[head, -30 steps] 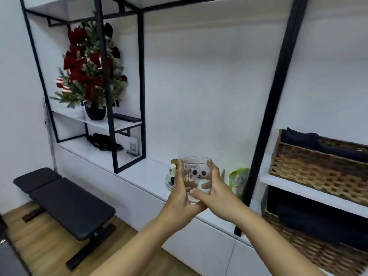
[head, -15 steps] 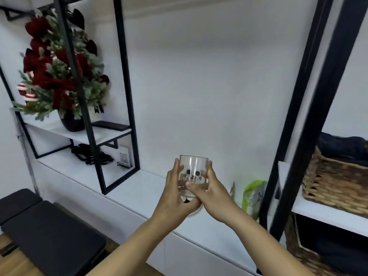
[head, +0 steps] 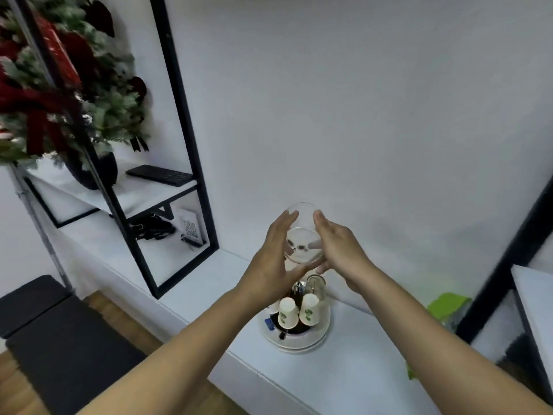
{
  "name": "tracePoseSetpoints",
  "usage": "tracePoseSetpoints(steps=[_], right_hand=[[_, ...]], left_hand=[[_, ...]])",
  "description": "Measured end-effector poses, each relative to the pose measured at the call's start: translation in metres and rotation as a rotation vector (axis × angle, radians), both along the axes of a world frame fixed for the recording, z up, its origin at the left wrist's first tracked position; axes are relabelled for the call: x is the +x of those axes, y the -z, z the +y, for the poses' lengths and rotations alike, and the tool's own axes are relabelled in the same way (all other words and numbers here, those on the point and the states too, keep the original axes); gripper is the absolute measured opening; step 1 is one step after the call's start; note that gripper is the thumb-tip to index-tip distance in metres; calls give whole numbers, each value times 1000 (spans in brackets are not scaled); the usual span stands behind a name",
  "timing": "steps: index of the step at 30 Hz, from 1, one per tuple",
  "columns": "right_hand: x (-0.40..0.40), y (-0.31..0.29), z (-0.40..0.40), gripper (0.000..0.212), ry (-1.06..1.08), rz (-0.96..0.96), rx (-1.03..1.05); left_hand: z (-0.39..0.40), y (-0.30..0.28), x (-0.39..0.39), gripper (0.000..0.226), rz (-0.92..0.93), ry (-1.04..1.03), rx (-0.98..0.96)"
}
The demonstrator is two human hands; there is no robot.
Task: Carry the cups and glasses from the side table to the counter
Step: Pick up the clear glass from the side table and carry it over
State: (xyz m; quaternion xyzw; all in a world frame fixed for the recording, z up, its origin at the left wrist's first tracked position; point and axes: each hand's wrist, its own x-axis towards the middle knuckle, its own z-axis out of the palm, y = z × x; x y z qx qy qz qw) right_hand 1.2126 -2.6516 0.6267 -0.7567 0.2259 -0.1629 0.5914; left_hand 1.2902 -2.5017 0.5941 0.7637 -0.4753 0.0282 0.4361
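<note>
A clear glass (head: 302, 239) with small dark printed marks is held in the air between both hands, tilted so its mouth faces away from me. My left hand (head: 273, 262) grips its left side and my right hand (head: 338, 250) its right side. Directly below stands a round white tray (head: 294, 342) on the white counter (head: 209, 283). The tray carries two upside-down paper cups (head: 297, 311) and an upturned glass (head: 317, 286) behind them.
A black metal shelf frame (head: 185, 130) stands at the left with a red flower arrangement (head: 59, 94) and a keyboard (head: 160, 175). A green packet (head: 446, 307) lies at the right beside another black post (head: 505, 265). A black bench (head: 59, 348) stands low left.
I have stepped closer to the counter and look down more. The tray with cups has come into view under the glass, and the glass has tipped away from me.
</note>
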Motion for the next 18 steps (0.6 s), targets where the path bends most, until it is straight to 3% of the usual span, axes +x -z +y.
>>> tracePoseSetpoints(steps=[4,10,18], right_hand=[[41,2,-23,96,-84,123,-176],[100,37,-48,67,-103,168,-285],[167,94,-83,50,56,357,-332]], left_hand=[[-24,9,49,91,116,-59,-13],[-46,28,120,79,242,-101,37],[-103,91,203,75,381,51,226]])
